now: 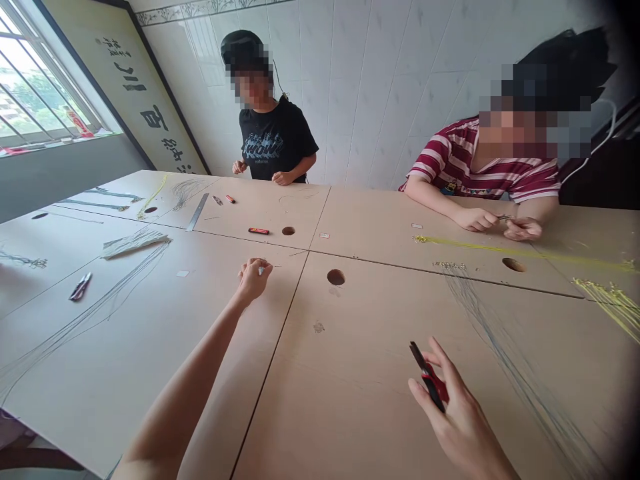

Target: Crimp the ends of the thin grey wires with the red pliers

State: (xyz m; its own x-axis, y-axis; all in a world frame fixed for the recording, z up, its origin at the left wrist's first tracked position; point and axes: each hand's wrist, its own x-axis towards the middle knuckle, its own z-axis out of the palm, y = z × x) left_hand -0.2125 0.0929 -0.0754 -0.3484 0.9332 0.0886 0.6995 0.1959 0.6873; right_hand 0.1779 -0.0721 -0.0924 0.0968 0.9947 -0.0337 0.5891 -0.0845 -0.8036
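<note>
My left hand (255,279) is stretched out over the table, its fingers pinched together. Something small and whitish shows at the fingertips, too small to name, and thin dark strands lie close by. In my right hand (457,410), nearer the table's front, sits a pair of small pliers (429,379) with dark jaws and black-and-red handles. They lie between thumb and fingers, jaws pointing up and left; the fingers around them are loosely spread. To the right of this hand runs a long bundle of thin grey wires (493,343) with metal ends.
Across the table (350,373) are two people, one handling something small. Yellow wires (607,303) lie at right, grey wires (110,287) at left. Snips (81,287), a metal ruler (197,212) and a red-black marker-like stick (259,231) lie about. Round holes (336,277) pierce the tabletop.
</note>
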